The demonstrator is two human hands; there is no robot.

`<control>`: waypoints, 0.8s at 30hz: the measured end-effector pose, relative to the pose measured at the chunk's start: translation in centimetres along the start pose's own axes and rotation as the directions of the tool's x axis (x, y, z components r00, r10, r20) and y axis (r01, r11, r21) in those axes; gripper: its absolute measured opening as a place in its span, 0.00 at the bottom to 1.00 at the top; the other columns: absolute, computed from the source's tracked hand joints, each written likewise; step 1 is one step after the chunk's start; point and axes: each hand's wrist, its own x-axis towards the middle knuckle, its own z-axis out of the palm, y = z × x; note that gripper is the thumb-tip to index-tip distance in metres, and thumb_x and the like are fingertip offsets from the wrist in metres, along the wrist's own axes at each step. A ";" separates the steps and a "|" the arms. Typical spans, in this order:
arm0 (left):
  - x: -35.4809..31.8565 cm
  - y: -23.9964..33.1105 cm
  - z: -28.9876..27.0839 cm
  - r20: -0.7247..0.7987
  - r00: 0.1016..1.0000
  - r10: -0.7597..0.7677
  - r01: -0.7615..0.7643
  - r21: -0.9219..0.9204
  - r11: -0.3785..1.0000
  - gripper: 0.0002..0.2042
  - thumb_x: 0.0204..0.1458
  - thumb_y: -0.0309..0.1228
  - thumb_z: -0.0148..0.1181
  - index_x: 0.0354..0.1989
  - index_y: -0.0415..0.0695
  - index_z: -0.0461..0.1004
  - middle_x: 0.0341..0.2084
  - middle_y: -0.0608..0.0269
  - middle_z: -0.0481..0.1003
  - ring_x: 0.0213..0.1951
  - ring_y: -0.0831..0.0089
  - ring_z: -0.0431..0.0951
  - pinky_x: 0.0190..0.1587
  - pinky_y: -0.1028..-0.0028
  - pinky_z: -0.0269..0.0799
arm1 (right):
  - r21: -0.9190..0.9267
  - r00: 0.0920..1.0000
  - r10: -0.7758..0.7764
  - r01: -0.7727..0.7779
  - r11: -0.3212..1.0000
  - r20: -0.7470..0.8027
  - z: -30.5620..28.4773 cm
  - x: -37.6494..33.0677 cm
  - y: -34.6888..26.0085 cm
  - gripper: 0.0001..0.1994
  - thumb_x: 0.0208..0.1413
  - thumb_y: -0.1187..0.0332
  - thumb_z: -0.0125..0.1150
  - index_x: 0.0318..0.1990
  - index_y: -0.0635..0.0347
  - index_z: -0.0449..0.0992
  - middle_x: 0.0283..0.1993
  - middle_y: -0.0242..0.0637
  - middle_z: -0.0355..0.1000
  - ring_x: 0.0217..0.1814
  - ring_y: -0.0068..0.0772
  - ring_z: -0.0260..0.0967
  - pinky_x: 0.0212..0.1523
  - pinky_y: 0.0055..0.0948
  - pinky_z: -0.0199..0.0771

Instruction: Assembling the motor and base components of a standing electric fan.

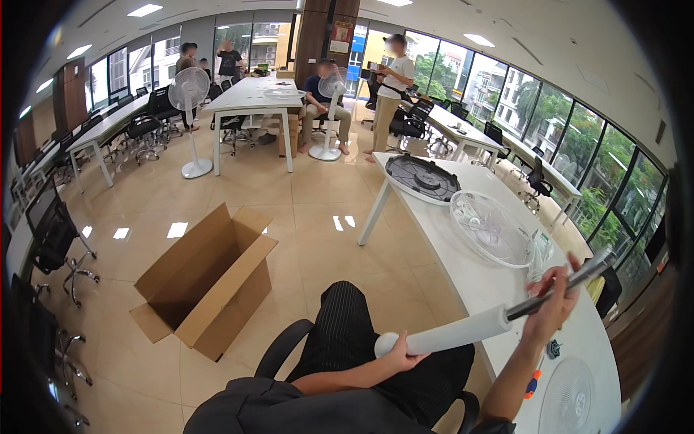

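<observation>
- Dark striped trousers (347,325) and grey top of seated person nearest camera, black chair armrest (278,347) at near left of lap
- left hand (402,356) closed around near end of white tube (448,336), fingers wrapped, over the lap
- right hand (555,302) gripping grey metal rod (571,278) that comes out of tube's far end; rod tilts up to the right
- tube and rod held in air, slanting from lap up over near edge of white table (477,278) at right
- on table: clear white fan grille (491,230) just beyond right hand, dark round fan grille (423,179) further off near far corner
- near right on table: another white round fan part (571,398), orange-handled screwdriver (533,385) just beside forearm, small dark piece (553,349) near it
- open cardboard box (206,278) lying on tiled floor, left of the person, well apart from table
- white pedestal fan (189,108) standing far left by long white desk (253,98)
- far: one person sitting with a fan (329,116), one standing in white shirt (390,87), others further back left
- black office chairs (58,239) along left edge
</observation>
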 end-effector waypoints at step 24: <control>-3.4 7.0 -5.6 0.851 0.446 0.276 -0.739 0.525 -0.422 0.32 0.67 0.51 0.46 0.70 0.38 0.58 0.63 0.51 0.68 0.65 0.62 0.66 0.64 0.64 0.64 | -0.138 0.777 0.048 0.051 0.989 0.628 2.7 -9.4 3.8 0.30 0.70 0.48 0.42 0.49 0.73 0.75 0.55 0.56 0.75 0.62 0.47 0.71 0.67 0.45 0.61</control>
